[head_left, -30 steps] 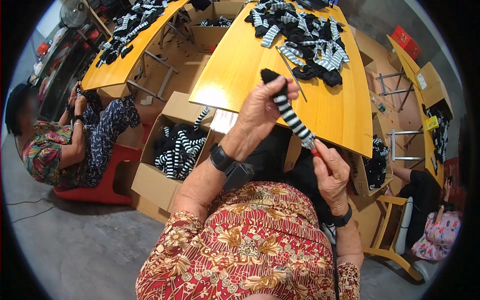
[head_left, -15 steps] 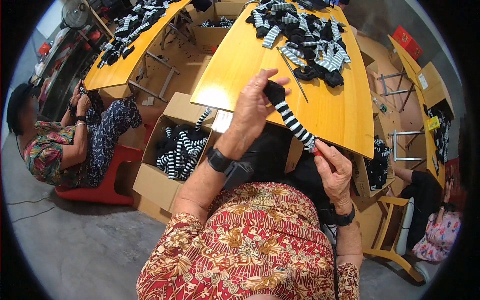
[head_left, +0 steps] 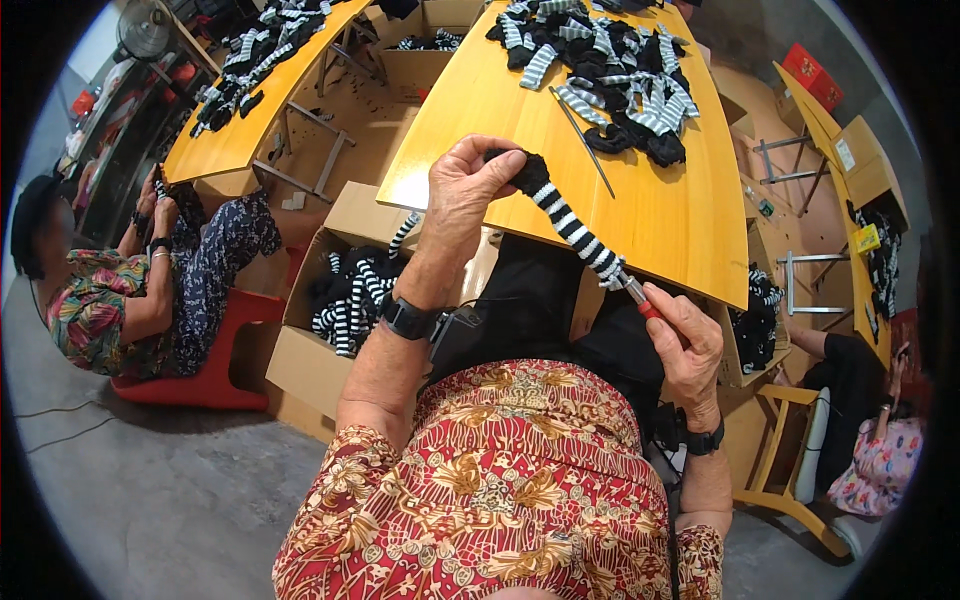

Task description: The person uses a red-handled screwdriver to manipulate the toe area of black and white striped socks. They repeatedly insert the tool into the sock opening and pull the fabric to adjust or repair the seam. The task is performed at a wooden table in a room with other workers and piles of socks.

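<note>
A black-and-white striped knitted tube [head_left: 572,228] with a black end stretches between my hands over the near edge of the table. My left hand [head_left: 458,200] pinches the black end between thumb and fingers. In my right hand [head_left: 688,338] is a red-handled tool [head_left: 634,290] with a metal shaft. The shaft's far part is hidden in the tube's striped lower end.
Striped and black knitted pieces [head_left: 655,95] lie heaped on the yellow table [head_left: 450,130], beside a thin dark rod [head_left: 583,143]. An open cardboard box [head_left: 312,378] holds more at left. Co-workers sit at the left [head_left: 110,290] and right [head_left: 875,460].
My left hand has moved left and closed from loosely spread fingers to a pinch on the black end. My right hand has moved slightly right and down, and more metal shaft now shows.
</note>
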The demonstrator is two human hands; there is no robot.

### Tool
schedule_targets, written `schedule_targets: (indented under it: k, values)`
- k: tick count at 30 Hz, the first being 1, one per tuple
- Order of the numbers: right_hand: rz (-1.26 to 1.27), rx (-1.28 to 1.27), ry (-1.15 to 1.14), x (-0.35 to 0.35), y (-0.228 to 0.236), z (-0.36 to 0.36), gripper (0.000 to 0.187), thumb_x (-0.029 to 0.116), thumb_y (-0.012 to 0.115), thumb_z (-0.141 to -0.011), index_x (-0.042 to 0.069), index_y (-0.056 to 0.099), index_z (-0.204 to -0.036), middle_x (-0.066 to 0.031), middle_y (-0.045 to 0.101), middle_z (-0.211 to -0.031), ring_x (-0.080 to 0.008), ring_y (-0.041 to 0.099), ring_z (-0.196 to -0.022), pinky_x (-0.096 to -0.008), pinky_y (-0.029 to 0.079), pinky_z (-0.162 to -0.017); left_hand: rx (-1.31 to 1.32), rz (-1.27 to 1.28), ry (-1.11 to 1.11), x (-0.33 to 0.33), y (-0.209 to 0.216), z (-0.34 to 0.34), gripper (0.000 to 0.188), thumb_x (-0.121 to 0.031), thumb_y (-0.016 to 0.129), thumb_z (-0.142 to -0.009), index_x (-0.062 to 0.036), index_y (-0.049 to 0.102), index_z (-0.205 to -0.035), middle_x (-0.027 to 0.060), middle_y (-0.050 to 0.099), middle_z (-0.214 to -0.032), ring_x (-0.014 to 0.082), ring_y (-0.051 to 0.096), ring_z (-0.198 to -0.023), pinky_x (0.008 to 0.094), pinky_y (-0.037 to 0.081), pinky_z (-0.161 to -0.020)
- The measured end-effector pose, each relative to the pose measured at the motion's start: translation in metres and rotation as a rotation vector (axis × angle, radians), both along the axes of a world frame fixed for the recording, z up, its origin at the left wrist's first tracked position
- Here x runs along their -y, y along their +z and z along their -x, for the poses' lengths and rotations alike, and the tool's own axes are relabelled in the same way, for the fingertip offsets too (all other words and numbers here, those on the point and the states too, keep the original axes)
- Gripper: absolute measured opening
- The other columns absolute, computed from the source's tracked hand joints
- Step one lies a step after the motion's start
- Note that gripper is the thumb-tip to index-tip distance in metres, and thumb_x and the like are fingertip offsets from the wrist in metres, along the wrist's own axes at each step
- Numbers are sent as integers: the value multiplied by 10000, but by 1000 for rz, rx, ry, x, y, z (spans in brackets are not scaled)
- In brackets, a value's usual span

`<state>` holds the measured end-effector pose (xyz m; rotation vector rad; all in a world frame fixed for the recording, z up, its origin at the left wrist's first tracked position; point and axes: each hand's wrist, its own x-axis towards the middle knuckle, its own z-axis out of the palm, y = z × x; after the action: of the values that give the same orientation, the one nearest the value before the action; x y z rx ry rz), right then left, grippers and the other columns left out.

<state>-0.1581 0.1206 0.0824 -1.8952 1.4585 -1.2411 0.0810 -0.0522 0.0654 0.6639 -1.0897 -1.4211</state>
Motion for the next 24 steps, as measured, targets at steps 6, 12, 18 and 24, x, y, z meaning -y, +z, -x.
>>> schedule_targets:
  k: [6, 12, 18, 24]
  values:
    - [72, 91, -88, -8, -22, -8, 322, -7, 596, -866, 2, 642, -1185, -48, 606, -792, -104, 508, -659, -236, 410, -588, -140, -56, 47, -15, 0, 17, 233, -103, 722, -852, -22, 650, -1058, 20, 677, -863, 64, 635, -770, 185, 517, -685]
    - [174, 45, -119, -9, -20, -13, 327, -14, 609, -855, -12, 639, -1180, -58, 609, -803, -110, 508, -666, -245, 417, -598, -56, 33, -163, -8, 2, 13, 183, -117, 677, -889, -28, 639, -1045, 56, 687, -948, 96, 654, -823, 225, 545, -744]
    - [173, -22, -35, -9, -16, -3, 343, -36, 613, -832, -19, 641, -1173, -84, 619, -806, -137, 531, -660, -256, 435, -601, -233, -221, -158, -12, 4, 14, 183, -196, 616, -939, -48, 620, -1045, 88, 692, -966, 137, 667, -854, 269, 540, -790]
    - [140, -33, -22, -11, -14, -2, 349, -39, 616, -818, -15, 646, -1166, -88, 614, -792, -145, 534, -655, -257, 433, -598, -216, -140, -144, -18, 3, 26, 302, -237, 551, -976, 5, 594, -1153, 149, 671, -1094, 197, 661, -981, 329, 528, -897]
